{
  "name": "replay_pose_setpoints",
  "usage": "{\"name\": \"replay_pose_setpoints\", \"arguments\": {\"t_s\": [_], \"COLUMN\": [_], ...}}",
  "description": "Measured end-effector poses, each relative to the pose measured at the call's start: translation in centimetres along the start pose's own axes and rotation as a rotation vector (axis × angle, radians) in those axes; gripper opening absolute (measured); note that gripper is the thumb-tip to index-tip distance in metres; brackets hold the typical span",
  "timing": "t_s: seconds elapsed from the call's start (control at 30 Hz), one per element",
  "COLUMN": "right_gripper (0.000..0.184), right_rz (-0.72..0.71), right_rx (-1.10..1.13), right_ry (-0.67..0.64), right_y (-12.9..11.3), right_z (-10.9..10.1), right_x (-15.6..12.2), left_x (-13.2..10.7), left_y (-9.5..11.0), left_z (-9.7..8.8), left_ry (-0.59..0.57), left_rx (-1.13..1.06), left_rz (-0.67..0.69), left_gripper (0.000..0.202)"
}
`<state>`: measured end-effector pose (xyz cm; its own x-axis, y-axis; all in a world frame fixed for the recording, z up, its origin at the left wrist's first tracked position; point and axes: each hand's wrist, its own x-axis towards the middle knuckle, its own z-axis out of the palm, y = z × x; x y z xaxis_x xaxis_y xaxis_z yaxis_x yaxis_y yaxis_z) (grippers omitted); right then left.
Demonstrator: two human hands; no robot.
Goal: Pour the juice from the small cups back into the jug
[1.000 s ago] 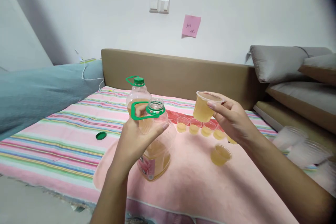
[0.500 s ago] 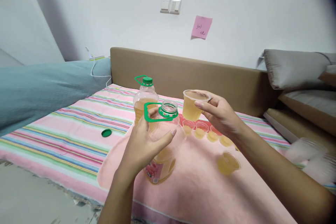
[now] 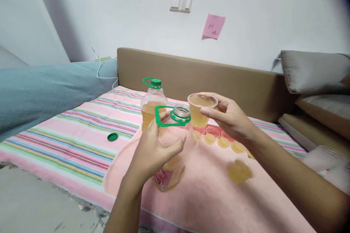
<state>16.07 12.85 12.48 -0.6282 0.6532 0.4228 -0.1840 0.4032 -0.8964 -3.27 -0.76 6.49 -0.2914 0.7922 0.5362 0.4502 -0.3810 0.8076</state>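
My left hand (image 3: 155, 145) is closed round the upper body of a clear plastic bottle (image 3: 188, 142) with an uncapped mouth and a green ring handle. Amber liquid shows low in that bottle, above a pink label. In my right hand (image 3: 226, 113) is a clear plastic cup (image 3: 198, 113) of pale yellow liquid, raised beside the bottle's mouth and about upright. Behind stands a second bottle (image 3: 153, 102), capped in green and holding amber liquid. A filled cup (image 3: 240, 171) rests on the pink mat (image 3: 213, 196) under my right forearm.
Several filled cups (image 3: 224, 141) line the mat's far side. A green cap (image 3: 112, 137) lies on the striped cloth (image 3: 82, 142) at left. Stacked clear cups (image 3: 325, 164) are at right, near grey cushions (image 3: 314, 71). A brown headboard (image 3: 191, 71) runs along the back.
The cup in my right hand has moved slightly left and closer to the bottle's mouth. My left hand keeps its hold on the bottle. The whole view has shifted a little.
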Motion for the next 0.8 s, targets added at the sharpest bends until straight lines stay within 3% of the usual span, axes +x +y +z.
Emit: {"name": "replay_pose_setpoints", "arguments": {"t_s": [0.27, 0.8], "right_gripper": [0.050, 0.048], "right_rz": [-0.014, -0.003], "right_rx": [-0.072, -0.271], "right_ry": [-0.006, -0.085], "right_y": [-0.2, -2.9], "right_z": [-0.1, -0.9], "right_x": [0.1, 0.5], "left_x": [0.0, -0.3], "left_y": [0.1, -0.5], "left_z": [0.0, -0.3], "left_ry": [-0.004, -0.046], "left_rx": [-0.016, -0.031], "left_rz": [0.006, -0.001], "left_gripper": [0.063, 0.061]}}
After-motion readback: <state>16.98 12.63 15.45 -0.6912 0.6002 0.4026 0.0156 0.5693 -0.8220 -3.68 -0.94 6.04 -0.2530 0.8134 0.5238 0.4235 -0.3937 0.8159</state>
